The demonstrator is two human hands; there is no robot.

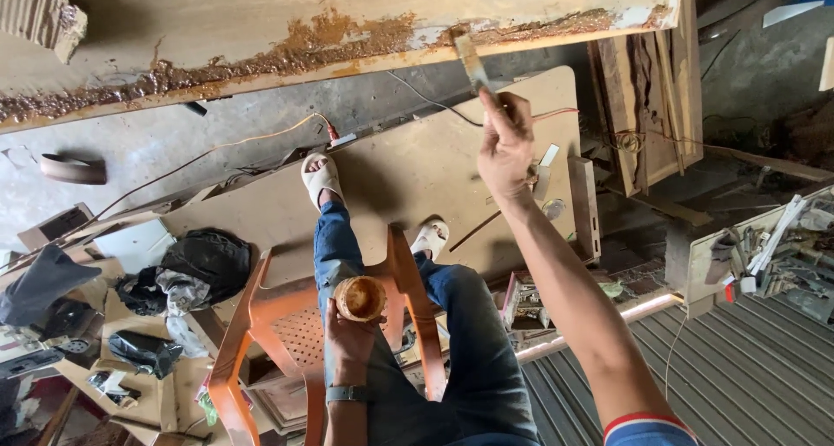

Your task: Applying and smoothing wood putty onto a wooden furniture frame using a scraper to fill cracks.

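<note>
Brush was gripped by the right hand, fingers clenched on its handle, bristles touching the brown adhesive-smeared edge of the wooden board overhead. Glue pot was held in the left hand, fingers wrapped around it, low by the knee. Orange plastic chair was seen under the legs, with a plywood sheet on the floor beneath the sandalled feet.

1. A woodworking shop: a large pale wooden panel, its edge smeared with brown glue, spans overhead.
2. Flat tan fibreboard sheets cover the dusty floor.
3. An open tray of mixed metal hand tools sits beside a grey corrugated metal shutter.
</note>
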